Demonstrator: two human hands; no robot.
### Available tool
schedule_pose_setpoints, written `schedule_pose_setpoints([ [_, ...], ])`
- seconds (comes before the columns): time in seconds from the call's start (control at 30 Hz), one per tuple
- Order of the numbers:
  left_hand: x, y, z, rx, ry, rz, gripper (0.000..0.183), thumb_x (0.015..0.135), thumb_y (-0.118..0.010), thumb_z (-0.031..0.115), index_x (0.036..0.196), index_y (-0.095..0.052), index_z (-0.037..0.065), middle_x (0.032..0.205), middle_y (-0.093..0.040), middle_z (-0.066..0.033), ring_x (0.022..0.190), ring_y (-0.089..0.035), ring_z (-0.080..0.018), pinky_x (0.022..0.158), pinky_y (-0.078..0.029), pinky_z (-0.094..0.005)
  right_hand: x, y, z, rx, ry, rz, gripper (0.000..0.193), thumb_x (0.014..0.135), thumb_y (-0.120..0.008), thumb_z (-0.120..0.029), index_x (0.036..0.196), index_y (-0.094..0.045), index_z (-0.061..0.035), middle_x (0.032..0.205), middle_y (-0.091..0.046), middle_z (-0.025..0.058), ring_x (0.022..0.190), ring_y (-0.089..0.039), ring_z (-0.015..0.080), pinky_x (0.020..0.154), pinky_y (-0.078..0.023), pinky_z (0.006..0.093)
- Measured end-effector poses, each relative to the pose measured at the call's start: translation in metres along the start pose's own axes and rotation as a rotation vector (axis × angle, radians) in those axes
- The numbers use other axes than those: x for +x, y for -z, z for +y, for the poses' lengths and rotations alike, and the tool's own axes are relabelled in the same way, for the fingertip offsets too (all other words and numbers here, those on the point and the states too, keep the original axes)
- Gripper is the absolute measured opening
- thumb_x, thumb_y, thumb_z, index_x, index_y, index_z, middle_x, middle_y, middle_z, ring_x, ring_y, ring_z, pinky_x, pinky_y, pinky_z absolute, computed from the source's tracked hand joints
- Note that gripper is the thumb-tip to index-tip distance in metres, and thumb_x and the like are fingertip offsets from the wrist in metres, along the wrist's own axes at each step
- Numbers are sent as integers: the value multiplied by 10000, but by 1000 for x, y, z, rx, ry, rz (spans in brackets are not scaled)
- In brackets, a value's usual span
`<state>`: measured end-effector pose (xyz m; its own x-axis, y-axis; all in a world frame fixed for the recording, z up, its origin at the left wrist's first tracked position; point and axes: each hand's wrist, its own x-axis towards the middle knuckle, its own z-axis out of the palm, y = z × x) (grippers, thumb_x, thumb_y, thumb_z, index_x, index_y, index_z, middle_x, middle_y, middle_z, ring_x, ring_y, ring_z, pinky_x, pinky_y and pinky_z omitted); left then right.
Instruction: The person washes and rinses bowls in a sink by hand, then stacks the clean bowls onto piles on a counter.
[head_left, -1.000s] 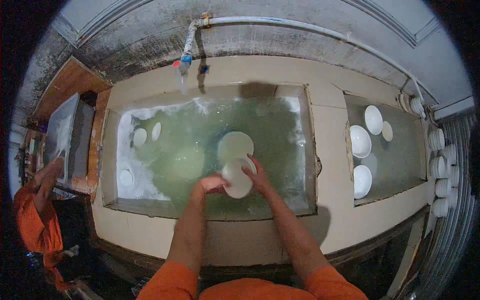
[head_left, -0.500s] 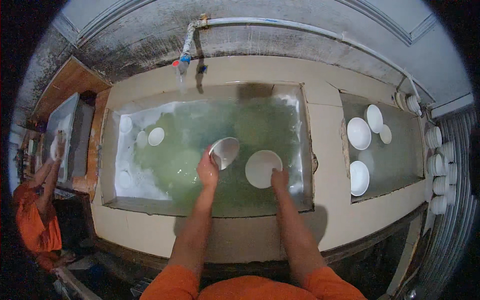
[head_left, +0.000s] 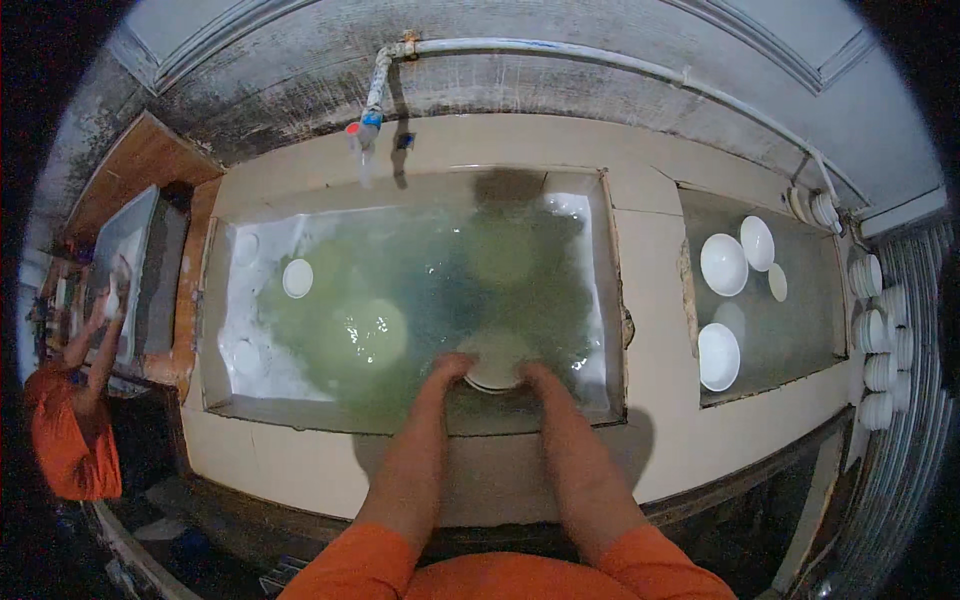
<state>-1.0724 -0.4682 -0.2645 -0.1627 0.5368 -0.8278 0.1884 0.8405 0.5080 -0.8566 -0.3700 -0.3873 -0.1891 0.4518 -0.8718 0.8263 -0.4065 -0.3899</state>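
1. Location: the bowl stack (head_left: 495, 373) sits at the near side of the washing basin (head_left: 622, 300), right of centre, partly under cloudy green water (head_left: 440, 270). The near edge appears to show two pale rims, one within the other; the exact count cannot be told.
2. Left hand (head_left: 456, 365): curled against the left side of the rims. Fingers bent in on the ware, little spread; the tips are hidden by water.
3. Right hand (head_left: 538, 374): set opposite, at the right side of the rims. Fingers likewise bent in, holding the ware between the two hands; fingertip detail cannot be told.
4. Handling (judged): stiff, probably ceramic or hard plastic. Light for two hands, though water inside would add drag and weight on lifting.
5. Surface (judged): slippery, given the wetness and the white suds (head_left: 262, 375) along the basin's left side. Nested walls may slide on each other or cling by suction.
6. Fragility (judged): rims could chip if knocked on the hard basin edge.
7. Hold (judged): best at opposite sides, thumbs over the rim and fingers beneath the wall, so that both pieces are gripped, not just the upper one.
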Motion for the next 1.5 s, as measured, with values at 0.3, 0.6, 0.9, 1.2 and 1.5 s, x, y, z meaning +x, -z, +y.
schedule_pose_setpoints([
  [0.3,-65,-2,70,-1121,-399,-56,553,919,-510,452,1329,-464,83,1290,-518,-91,1142,-501,-290,936,-425,-471,-241,47,-173,38,983,538,465,857,-570,-178,1301,-479,-75,1205,-572,172,1109,-548,320,932,-446,400],
  [0.6,-40,122,47,-436,-630,492,362,851,-655,172,1165,-585,7,1139,-600,-139,1047,-567,-252,878,-451,-382,-311,253,-92,18,724,1553,571,819,-603,-35,1346,-384,-2,1276,-507,188,1181,-489,328,1028,-352,399],
  [0.9,22,147,-208,1114,240,319,379,860,-599,315,1146,-587,66,1147,-595,-153,1046,-569,-335,851,-418,-509,-251,369,90,-185,116,1353,487,715,-594,-38,1188,-477,-17,1031,-624,267,981,-603,427,853,-475,463],
  [1.2,27,131,-157,625,77,506,311,880,-557,242,1132,-589,62,984,-647,-124,883,-622,-286,702,-481,-476,-299,247,-79,-435,623,1382,523,750,-660,-131,1235,-479,-58,1116,-548,230,1024,-541,404,892,-458,465],
  [1.5,-44,-7,101,-1405,-433,-250,538,922,-538,279,1392,-301,166,1247,-516,-118,916,-603,-242,847,-518,-409,-272,61,-196,-207,884,557,635,808,-628,-134,1389,-373,-104,1290,-469,234,1179,-473,405,984,-412,454],
])
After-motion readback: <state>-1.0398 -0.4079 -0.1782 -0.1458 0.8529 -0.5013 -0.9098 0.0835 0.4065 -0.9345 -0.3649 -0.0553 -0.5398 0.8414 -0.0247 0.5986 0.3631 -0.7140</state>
